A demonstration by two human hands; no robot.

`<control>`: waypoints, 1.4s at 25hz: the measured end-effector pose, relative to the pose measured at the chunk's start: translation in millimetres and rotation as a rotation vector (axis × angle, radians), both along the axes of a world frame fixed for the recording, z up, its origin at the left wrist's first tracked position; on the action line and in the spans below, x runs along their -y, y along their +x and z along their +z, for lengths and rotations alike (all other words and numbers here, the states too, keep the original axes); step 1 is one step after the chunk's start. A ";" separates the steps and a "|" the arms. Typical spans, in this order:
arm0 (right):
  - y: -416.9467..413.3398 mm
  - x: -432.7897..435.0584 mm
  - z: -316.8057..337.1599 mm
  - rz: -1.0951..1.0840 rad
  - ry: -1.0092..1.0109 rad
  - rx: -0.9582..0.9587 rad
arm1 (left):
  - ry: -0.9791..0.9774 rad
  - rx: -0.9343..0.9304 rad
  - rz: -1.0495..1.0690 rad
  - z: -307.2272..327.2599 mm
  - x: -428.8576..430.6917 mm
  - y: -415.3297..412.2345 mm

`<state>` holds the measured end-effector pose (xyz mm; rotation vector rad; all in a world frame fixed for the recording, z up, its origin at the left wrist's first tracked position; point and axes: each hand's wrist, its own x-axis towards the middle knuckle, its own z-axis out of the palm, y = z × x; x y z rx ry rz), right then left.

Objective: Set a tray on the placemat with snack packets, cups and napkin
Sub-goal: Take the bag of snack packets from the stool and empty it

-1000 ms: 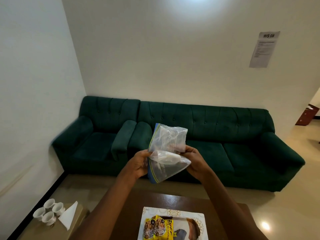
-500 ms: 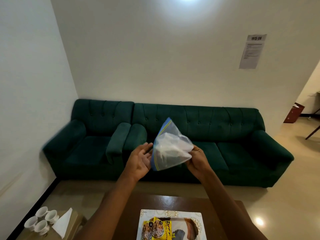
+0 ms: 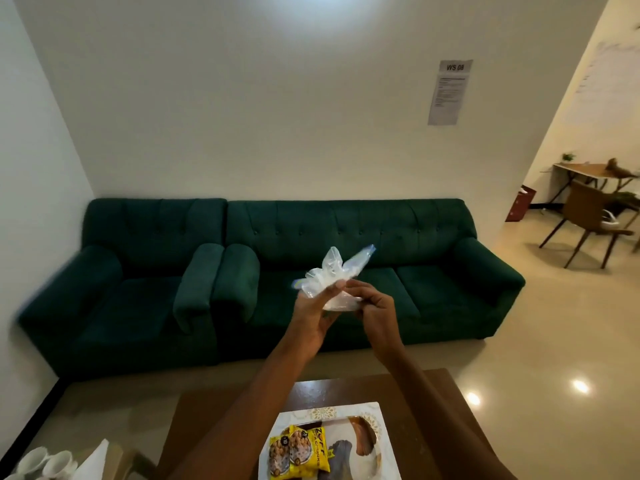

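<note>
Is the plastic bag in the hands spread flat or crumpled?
Crumpled: the bag is bunched between the left hand and right hand, blue edge sticking up.

Dark brown table [image 3: 346,386] with a white patterned placemat [image 3: 349,410]; lower left, tan stand [image 3: 119,457] with cups [image 3: 48,462], napkin [image 3: 95,464]

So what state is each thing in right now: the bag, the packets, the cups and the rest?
clear plastic bag: crumpled, held in the air by both hands.
left hand: grips the bag.
right hand: pinches the bag.
snack packets: lying flat on the tray.
tray: on the placemat.
cups: off the tray, grouped at the side.
napkin: folded, beside the cups.
</note>
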<state>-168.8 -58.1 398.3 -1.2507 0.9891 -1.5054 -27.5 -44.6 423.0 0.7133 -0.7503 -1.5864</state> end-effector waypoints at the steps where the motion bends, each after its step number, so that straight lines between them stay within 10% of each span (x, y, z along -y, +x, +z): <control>1: 2.8 -4.8 -4.5 -0.005 -0.051 -0.086 | 0.000 0.027 0.060 3.6 -0.1 -5.3; 10: 13.5 -29.4 -26.6 -0.136 -0.178 -0.602 | 0.266 0.317 0.467 -27.7 2.1 22.3; 25: -250.7 -191.2 -170.4 0.029 0.742 0.140 | 0.323 0.881 -0.703 -192.2 -78.2 -178.0; 35: -474.7 -310.1 -343.9 -0.795 1.100 0.213 | 0.758 0.954 -0.819 -344.6 -176.9 -440.4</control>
